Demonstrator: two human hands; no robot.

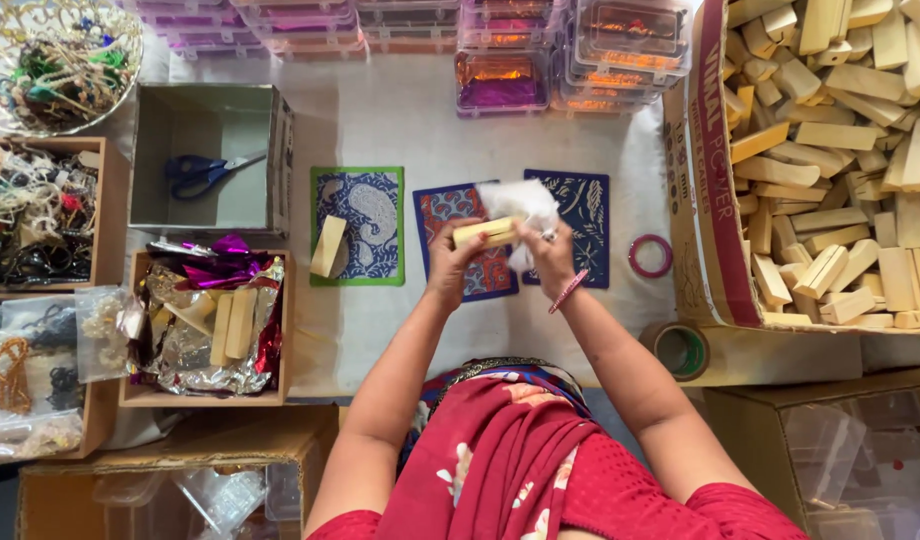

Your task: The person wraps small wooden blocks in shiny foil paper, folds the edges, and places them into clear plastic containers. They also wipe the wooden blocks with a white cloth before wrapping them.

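Observation:
My left hand [446, 262] grips one end of a pale wooden block [488, 232] held over the table. My right hand [548, 255] holds a piece of white cloth [520, 204] against the block's other end; a pink bangle sits on that wrist. Under the hands lies a red-and-blue patterned card [442, 212], with a dark blue patterned card [585, 215] to its right. To the left, a second wooden block [328, 246] rests on a green-edged patterned card [372, 228].
A big cardboard box [707, 190] at right holds several wooden blocks. Pink tape ring [650, 256] and brown tape roll [682, 349] lie near it. At left: grey box with blue scissors [202, 170], box of foil and blocks [208, 318], bead trays [40, 210]. Clear plastic cases [500, 80] line the back.

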